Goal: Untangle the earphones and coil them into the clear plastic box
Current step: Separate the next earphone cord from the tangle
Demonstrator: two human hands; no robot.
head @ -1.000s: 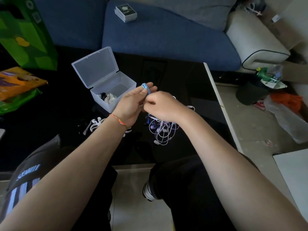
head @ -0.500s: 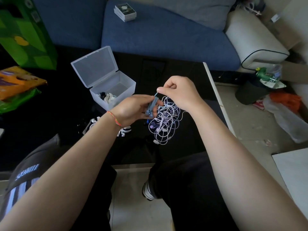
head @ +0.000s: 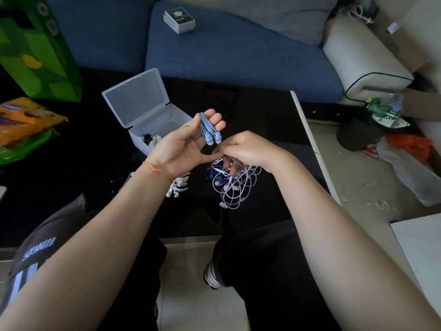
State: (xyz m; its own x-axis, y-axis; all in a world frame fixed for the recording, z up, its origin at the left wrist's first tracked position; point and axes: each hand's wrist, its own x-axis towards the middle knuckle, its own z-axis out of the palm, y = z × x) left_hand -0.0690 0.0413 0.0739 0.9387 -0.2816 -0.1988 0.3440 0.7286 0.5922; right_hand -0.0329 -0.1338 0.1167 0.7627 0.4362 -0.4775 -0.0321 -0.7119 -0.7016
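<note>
Nearest the worktop's front edge lies the tangled lilac earphones (head: 235,185), loose so strands can be drawn out. Above them the right hand (head: 248,149) pinches a cord with curled fingers, feeding it across. The left hand (head: 183,146) holds the blue earphones (head: 210,130) wound round its fingers as a former for coiling. Beyond, the clear plastic box (head: 152,115) stands open for the coil

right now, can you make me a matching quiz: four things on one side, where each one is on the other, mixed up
Things:
1. blue earphones
2. purple tangle
3. clear box
4. small card box

Places:
a. on the blue sofa
b. open on the black table, left of the hands
c. in the left hand
d. on the table under the right hand

Pairs: 1-c, 2-d, 3-b, 4-a
</note>
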